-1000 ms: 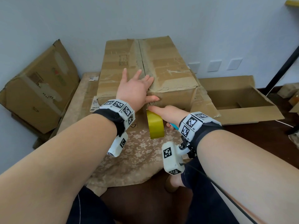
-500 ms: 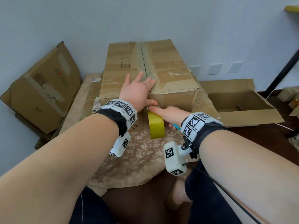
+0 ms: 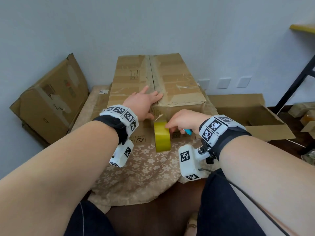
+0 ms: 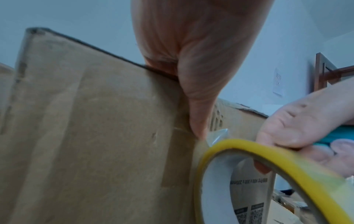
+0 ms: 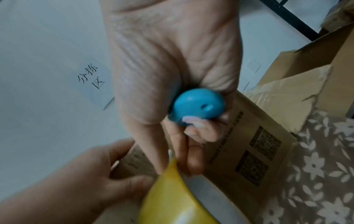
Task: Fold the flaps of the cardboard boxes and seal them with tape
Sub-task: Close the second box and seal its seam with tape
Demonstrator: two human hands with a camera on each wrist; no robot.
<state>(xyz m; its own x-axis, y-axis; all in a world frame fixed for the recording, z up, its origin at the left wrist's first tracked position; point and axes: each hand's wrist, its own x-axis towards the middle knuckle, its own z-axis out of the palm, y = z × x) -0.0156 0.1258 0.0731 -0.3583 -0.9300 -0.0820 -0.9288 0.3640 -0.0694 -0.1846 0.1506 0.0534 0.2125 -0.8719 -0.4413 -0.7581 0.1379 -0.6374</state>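
Left hand [image 3: 142, 103] is lying flat on top of the closed cardboard box [image 3: 177, 86], fingers straight and slightly spread beside the centre seam, while its thumb [image 4: 195, 106] is reaching down over the near edge and pressing against the front face. I am seeing, in the left wrist view, that the thumb tip is pressing right beside the free end of clear tape [image 4: 218, 136], which is coming off the roll just below. Right hand [image 3: 183, 120] is gripping the yellow tape roll [image 3: 162, 136] at its upper edge, thumb on the outer face and a fingertip hooked inside the core; the roll is standing on edge against the front face of the box, just below the top seam. Its remaining fingers are curling around a blue-handled tool [image 5: 198, 106], tucked into the palm; I cannot tell what kind of tool it is. I am reading the box as sitting on a floral-patterned cloth [image 3: 144, 171], with both top flaps folded down and meeting along the middle. Behind and to the right, an open cardboard box [image 3: 247, 116] is lying with its flaps spread out. To the left, another taped box [image 3: 49, 103] is leaning tilted against the wall [image 3: 153, 26].
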